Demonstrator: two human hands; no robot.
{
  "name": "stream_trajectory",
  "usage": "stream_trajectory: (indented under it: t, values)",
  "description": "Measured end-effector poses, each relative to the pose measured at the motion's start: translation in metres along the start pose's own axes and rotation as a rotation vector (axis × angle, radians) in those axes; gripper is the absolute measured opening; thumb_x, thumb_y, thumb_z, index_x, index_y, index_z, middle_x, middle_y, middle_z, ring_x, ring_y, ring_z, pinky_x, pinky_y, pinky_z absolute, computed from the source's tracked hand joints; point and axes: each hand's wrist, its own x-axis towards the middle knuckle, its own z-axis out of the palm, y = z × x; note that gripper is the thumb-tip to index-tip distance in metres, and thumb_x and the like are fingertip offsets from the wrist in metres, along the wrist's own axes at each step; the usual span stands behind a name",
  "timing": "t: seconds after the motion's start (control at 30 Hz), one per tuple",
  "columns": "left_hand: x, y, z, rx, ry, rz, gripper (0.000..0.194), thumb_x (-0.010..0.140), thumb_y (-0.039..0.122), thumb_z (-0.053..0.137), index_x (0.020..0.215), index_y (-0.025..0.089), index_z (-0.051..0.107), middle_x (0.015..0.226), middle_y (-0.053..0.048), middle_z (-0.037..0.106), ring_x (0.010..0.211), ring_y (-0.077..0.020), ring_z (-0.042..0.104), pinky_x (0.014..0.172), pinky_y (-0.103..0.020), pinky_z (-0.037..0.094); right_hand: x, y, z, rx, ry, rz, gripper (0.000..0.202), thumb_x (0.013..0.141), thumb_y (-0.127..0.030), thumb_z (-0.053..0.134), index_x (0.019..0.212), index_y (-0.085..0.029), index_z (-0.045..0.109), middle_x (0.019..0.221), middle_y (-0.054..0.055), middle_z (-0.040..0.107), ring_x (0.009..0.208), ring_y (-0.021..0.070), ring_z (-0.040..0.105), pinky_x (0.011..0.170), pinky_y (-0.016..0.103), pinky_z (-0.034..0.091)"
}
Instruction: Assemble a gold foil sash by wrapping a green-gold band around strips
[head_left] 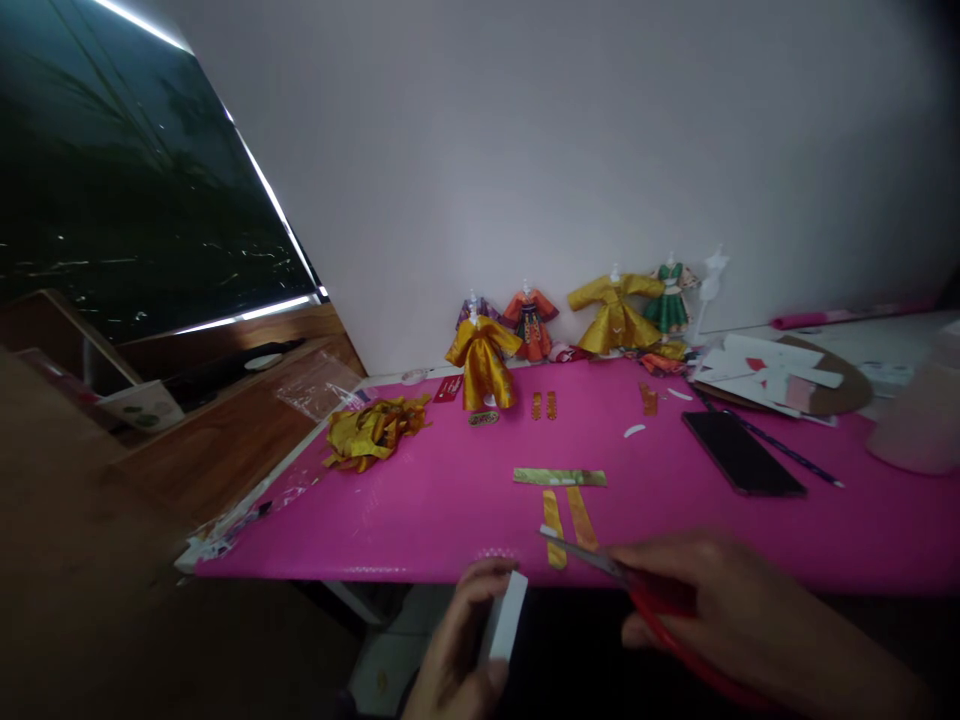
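Note:
My left hand (pixel 461 640) is closed on a white strip (pixel 508 618), perhaps paper or card, just in front of the table's near edge. In my right hand (pixel 701 590) are red-handled scissors (pixel 592 560), their blades pointing left over the table. A small white scrap (pixel 548 531) shows at the blade tips; whether it touches them I cannot tell. Below the blades lies a gold fabric strip (pixel 553 505), with an orange-gold strip (pixel 581 518) beside it. Just behind them a greenish-gold strip (pixel 559 478) lies crosswise.
Several small dressed mannequins stand against the wall, one in a gold gown (pixel 484 365). Gold fabric scraps (pixel 367 435) are heaped at left. On the right are a dark phone (pixel 739 455), a pencil (pixel 795 450) and white paper pieces (pixel 765 370) on the pink table (pixel 435 500).

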Motion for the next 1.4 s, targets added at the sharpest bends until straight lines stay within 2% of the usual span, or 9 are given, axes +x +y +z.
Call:
stream_trajectory:
  t: [0.1,0.2,0.33,0.47,0.6,0.73,0.93,1.13,1.4]
  values:
    - [0.022,-0.014,-0.017,0.318,0.02,0.009,0.047,0.085,0.03,0.06,0.131,0.027,0.049,0.14,-0.011,0.047,0.134,-0.0307,0.04,0.111,-0.048,0.031,0.001,0.008,-0.003,-0.034,0.031,0.005,0.011,0.074,-0.033,0.074,0.079,-0.024,0.07,0.082,-0.001,0.074,0.069,0.0169,0.063,0.064,0.025,0.042]
    - [0.059,-0.033,-0.039,0.723,0.077,0.088,0.046,0.081,0.021,0.056,0.127,0.02,0.047,0.133,-0.013,0.052,0.127,-0.0275,0.048,0.108,-0.046,0.038,0.005,0.012,-0.002,-0.063,0.033,-0.004,0.014,0.073,-0.032,0.075,0.085,-0.025,0.071,0.077,-0.003,0.073,0.066,0.0161,0.062,0.06,0.025,0.04]
    - [0.107,-0.055,-0.071,0.827,0.128,0.075,0.038,0.074,0.024,0.06,0.112,0.017,0.057,0.122,-0.015,0.06,0.118,-0.0317,0.054,0.105,-0.052,0.039,0.016,0.015,0.001,-0.089,0.048,-0.027,0.013,0.073,-0.029,0.074,0.085,-0.025,0.073,0.072,-0.003,0.072,0.063,0.0153,0.062,0.057,0.024,0.038]
    - [0.129,-0.059,-0.086,0.844,0.16,0.028,0.038,0.067,0.032,0.069,0.102,0.017,0.062,0.12,-0.016,0.062,0.119,-0.0375,0.052,0.105,-0.058,0.034,0.027,0.026,0.008,-0.141,0.067,-0.06,0.018,0.075,-0.024,0.07,0.092,-0.026,0.074,0.082,0.0,0.075,0.071,0.0181,0.067,0.063,0.025,0.043]
    - [0.126,-0.043,-0.068,0.741,0.146,0.017,0.032,0.078,0.038,0.06,0.102,0.017,0.063,0.126,-0.016,0.058,0.119,-0.032,0.052,0.1,-0.048,0.04,0.032,0.038,0.02,-0.306,0.146,-0.117,0.032,0.074,-0.02,0.066,0.105,-0.026,0.073,0.088,0.005,0.076,0.076,0.0215,0.069,0.066,0.027,0.045]
    - [0.116,-0.025,-0.035,0.558,0.018,-0.074,0.025,0.083,0.038,0.053,0.076,0.017,0.065,0.082,-0.007,0.066,0.079,-0.0213,0.06,0.075,-0.033,0.048,0.034,0.041,0.03,-0.386,0.149,-0.177,0.03,0.074,-0.017,0.065,0.101,-0.025,0.073,0.086,0.004,0.075,0.073,0.0204,0.068,0.063,0.026,0.042]
    - [0.114,-0.016,-0.012,0.324,-0.125,-0.209,0.012,0.073,0.024,0.05,0.068,0.017,0.058,0.063,0.001,0.058,0.059,-0.0136,0.051,0.058,-0.025,0.041,0.034,0.043,0.038,-0.418,0.146,-0.198,0.031,0.073,-0.026,0.071,0.104,-0.03,0.071,0.086,0.002,0.074,0.07,0.0209,0.067,0.059,0.026,0.036]
    - [0.114,-0.02,-0.008,0.277,-0.124,-0.2,0.007,0.069,0.019,0.049,0.069,0.017,0.056,0.063,0.002,0.054,0.06,-0.0135,0.049,0.061,-0.025,0.039,0.034,0.044,0.038,-0.43,0.147,-0.209,0.025,0.074,-0.027,0.069,0.099,-0.025,0.073,0.082,0.004,0.073,0.068,0.0192,0.065,0.057,0.026,0.035]
    - [0.111,-0.012,0.001,0.391,-0.086,-0.022,0.009,0.076,0.019,0.056,0.067,0.019,0.056,0.087,-0.005,0.059,0.084,-0.0197,0.055,0.074,-0.029,0.041,0.038,0.047,0.037,-0.405,0.11,-0.179,0.017,0.074,-0.018,0.066,0.089,-0.023,0.073,0.076,0.003,0.074,0.064,0.0176,0.066,0.054,0.024,0.033]
